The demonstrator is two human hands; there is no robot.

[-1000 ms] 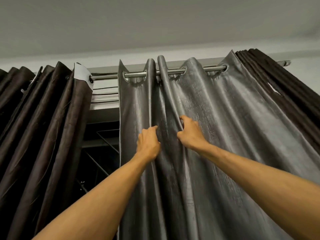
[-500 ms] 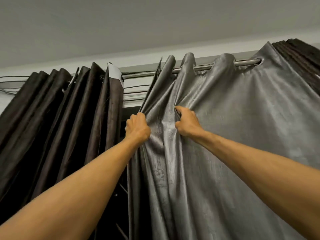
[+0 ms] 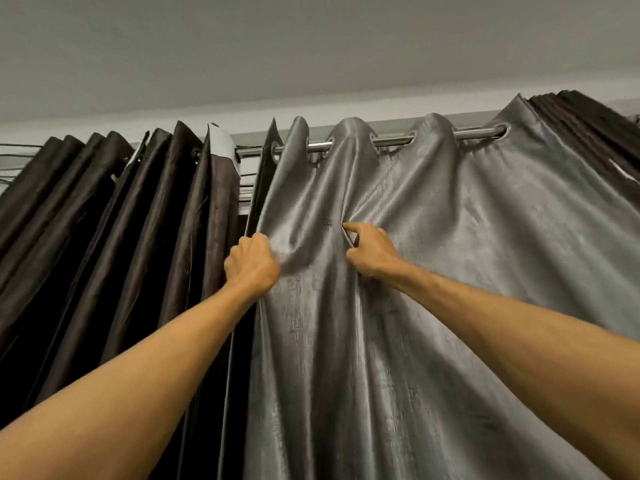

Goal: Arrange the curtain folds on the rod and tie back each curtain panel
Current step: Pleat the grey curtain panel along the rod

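As hands (image 3: 251, 263) (image 3: 372, 252) grip curtain (image 3: 485, 271), edge beside dark panel (image 3: 145, 220)

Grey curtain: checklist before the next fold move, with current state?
1. Grip: left hand grips the grey curtain at its left edge: ok.
2. Fold: right hand pinches a fold beside it: ok.
3. Visible eyelets threaded on the rod: ok.
4. Folds evenly spaced: not ok, tight at the left, wide at the right.
5. The dark curtain apart from the gripped edge: ok, a narrow gap shows near the rod.
6. Tie-back fitted: cannot tell, none in view.
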